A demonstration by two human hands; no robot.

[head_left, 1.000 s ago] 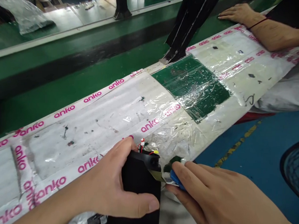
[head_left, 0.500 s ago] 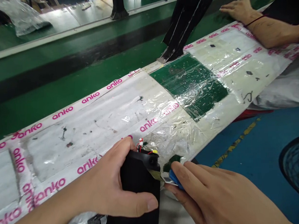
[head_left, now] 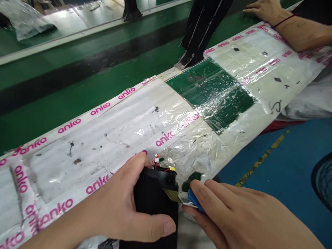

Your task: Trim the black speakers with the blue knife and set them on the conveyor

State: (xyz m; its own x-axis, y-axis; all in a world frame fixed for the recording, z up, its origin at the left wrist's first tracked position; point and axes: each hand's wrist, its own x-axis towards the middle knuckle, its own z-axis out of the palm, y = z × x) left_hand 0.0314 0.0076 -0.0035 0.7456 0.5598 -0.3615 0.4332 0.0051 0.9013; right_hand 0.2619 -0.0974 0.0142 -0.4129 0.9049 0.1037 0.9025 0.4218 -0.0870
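Note:
A black, box-like housing (head_left: 155, 201) is gripped by my left hand (head_left: 125, 209), fingers at its far left edge and thumb lying across its face. Red and black wires (head_left: 154, 164) with a small white connector (head_left: 156, 156) stick up from its top end, beside a small yellow piece (head_left: 172, 169). My right hand (head_left: 237, 209) is closed round a blue utility knife (head_left: 194, 199). Its bare blade (head_left: 172, 194) points left and lies against the housing's right edge just below the top. The right fingertips partly hide the knife's handle.
A taped worktop (head_left: 122, 122) with pink "anko" lettering runs beside a green conveyor (head_left: 58, 95). A black post (head_left: 206, 25) stands at its far edge. Another person's forearm (head_left: 301, 32) rests at the far right. A black mesh basket (head_left: 330, 184) is at right, over the blue floor (head_left: 287, 164).
The knife blade has turned slightly and shows more clearly against the housing's edge. Both hands stay almost in the same place.

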